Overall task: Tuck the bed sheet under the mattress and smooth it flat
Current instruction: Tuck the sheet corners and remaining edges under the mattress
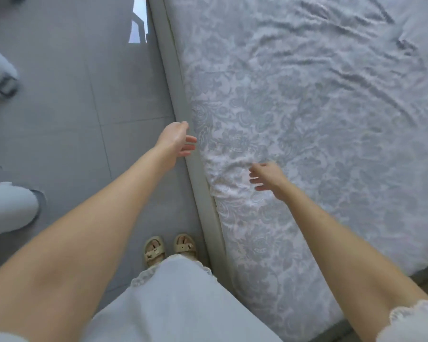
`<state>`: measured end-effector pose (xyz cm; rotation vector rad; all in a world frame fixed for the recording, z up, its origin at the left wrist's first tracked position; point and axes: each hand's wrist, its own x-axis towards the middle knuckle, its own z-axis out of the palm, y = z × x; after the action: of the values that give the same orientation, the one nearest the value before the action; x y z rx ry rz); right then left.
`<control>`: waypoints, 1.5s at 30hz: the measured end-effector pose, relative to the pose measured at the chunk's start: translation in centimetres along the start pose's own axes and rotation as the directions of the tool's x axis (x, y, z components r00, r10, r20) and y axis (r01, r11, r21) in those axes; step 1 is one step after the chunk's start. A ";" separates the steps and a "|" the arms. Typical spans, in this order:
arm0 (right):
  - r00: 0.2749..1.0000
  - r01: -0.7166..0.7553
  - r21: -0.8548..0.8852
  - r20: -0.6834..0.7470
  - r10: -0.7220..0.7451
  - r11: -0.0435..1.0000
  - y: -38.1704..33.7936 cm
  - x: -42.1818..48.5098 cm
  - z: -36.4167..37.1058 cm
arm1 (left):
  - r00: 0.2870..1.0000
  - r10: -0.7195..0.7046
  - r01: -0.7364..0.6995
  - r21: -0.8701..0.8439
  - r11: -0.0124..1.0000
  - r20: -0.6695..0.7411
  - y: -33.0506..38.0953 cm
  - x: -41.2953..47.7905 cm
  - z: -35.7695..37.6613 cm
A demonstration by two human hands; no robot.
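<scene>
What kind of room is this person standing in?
Most likely a bedroom at home. A wide bed with a floral bed sheet fills the right side, a padded bed frame edges it, and the person wears sandals on a grey tiled floor.

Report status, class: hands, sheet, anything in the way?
Left hand open at bed edge; right hand open over sheet. Sheet bunched by right hand, wrinkled farther up. Nothing in the way.

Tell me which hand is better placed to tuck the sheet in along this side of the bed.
Probably the left. The left hand is open right at the bed frame beside the sheet edge, while the right hand hovers open over the top, better suited to smoothing.
</scene>
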<state>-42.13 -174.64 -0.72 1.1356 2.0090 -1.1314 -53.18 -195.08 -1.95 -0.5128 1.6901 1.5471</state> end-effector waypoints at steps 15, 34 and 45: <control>0.995 0.082 0.042 0.045 -0.084 0.996 -28.6 2.9 -9.5 | 0.989 0.120 -0.140 0.280 0.950 0.088 31.6 5.8 -2.9; 0.987 0.142 0.317 -0.116 -0.110 0.938 -77.1 25.5 -13.4 | 0.932 0.359 -0.355 0.354 0.865 0.059 77.3 31.4 -22.5; 0.954 0.128 0.509 -0.298 0.035 0.851 -95.6 41.4 -22.2 | 0.888 0.412 -0.460 0.399 0.793 0.204 102.3 47.7 -22.8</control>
<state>-147.11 -165.88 15.43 1.6168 2.0062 -1.6902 -164.25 -188.98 27.65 0.2162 2.0896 1.3909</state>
